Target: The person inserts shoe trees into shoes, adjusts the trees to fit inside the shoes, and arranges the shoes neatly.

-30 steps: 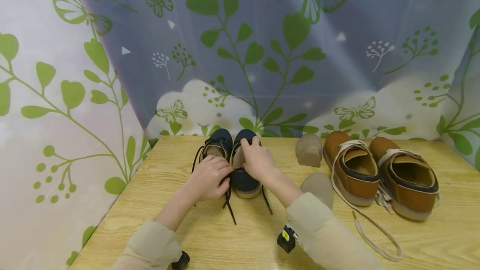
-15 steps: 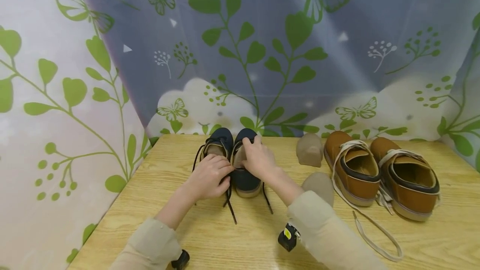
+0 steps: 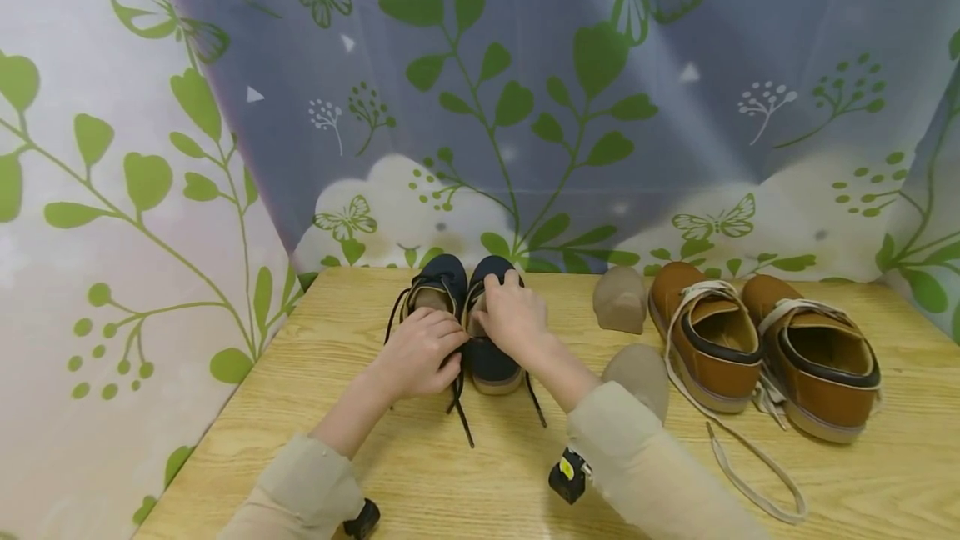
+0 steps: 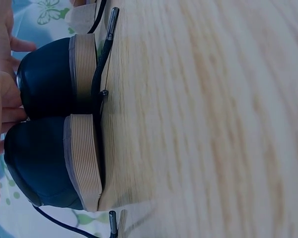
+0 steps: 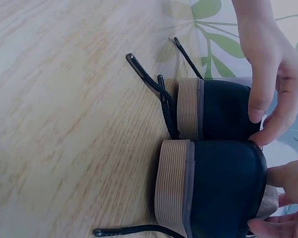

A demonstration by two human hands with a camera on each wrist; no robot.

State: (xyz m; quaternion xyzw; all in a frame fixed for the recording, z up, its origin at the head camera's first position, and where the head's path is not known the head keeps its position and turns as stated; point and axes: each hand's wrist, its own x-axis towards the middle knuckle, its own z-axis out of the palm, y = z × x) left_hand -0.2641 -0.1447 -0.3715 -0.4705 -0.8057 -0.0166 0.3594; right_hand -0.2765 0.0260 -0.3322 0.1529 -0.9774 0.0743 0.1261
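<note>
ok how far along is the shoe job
Apparently done: two rounded beige pieces lie beside the brown leather shoes, whose open insides show. In hand: the left hand and right hand are at the openings of the dark navy leather shoes. Perhaps left: tying, since the thin black laces hang loose and a long beige lace trails on the wooden table.

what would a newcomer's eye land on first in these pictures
Probably the leafy, butterfly-patterned backdrop, which fills much of the head view behind the wooden table. Next might be the brown shoes toward the table's right, then the dark blue shoes left of them, with the left hand and right hand at their openings.
</note>
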